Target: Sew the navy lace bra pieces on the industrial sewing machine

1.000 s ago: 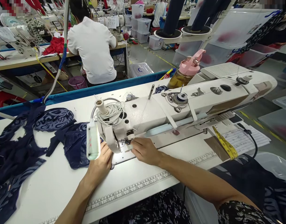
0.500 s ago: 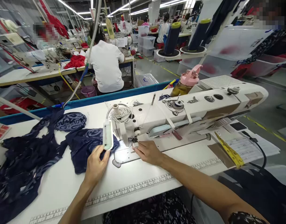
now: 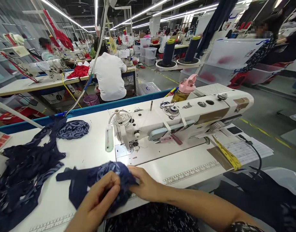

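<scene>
The smooth white table runs beneath everything at hand, carrying the sewing machine, a long, rounded body of glossy off-white casing with brown patches. Left of the machine sprawls a loose heap of dark fabric, limp and tangled, with strips trailing out of it. In front of the machine's needle end, near the table's front edge, is the navy cloth, soft and bunched, paler swirls showing in its crumpled top and a flat strip sticking out leftward. Both hands are on it: the left hand has its grip curled closed, thumb and forefinger drawn together on the bunched folds, while the right hand has its grip closed on the opposite edge, cloth pinched between thumb and fingers. Behind the machine stands a clear bottle of amber liquid with a pink looped lid. An oval, swirl-patterned piece lies flat left of the machine, and thin white cord is coiled on the machine's head.
</scene>
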### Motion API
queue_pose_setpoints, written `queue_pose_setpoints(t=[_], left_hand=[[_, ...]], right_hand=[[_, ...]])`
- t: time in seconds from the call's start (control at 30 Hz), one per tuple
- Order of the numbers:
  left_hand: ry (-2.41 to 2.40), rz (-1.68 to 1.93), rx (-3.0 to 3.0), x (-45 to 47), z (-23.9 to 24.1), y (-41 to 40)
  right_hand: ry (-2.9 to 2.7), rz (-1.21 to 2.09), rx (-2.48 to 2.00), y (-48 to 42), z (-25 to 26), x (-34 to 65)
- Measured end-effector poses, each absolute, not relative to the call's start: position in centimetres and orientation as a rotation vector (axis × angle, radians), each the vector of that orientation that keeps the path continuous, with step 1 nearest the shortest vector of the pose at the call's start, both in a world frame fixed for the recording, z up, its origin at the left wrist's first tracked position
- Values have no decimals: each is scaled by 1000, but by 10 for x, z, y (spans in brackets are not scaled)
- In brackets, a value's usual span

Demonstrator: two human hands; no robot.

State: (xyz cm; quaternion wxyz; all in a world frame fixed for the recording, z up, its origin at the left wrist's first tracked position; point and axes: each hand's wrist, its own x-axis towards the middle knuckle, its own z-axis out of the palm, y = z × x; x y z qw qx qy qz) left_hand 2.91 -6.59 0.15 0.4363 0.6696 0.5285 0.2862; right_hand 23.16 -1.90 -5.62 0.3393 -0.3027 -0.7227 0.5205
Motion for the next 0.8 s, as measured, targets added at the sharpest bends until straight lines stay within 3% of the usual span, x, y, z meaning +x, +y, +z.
queue_pose_setpoints(t=[0.1,0.17,0.23,0.3,0.37,0.4,0.5,0.67,0.8], left_hand=[[1197,468,1646,-5,29,-58],[1171,296,1773,-19,31,-37],[1238,171,1938,-20,18,-10],[1399,141,2140,-7,-5,12],[1624,306,2380,15,-32,19],[1663,440,2488,28,-46,15],[1477,722,2716,62,-82,-13],[1228,551,2937,75,-115,-56],[1259,473,2938,71,-119,-58]], right_hand=[[-2021,1687,-689,-13,-14,287],[-2252,1612,-830,1,11,319],[-2553,1225,-1018,17,21,335],[-2684,633,-1301,26,12,331],[-2645,163,-1396,24,-12,316],[-2644,78,-1317,19,-27,308],[-2685,208,-1005,3,-66,291],[-2638,449,-871,6,-85,300],[-2452,589,-1112,26,-78,289]])
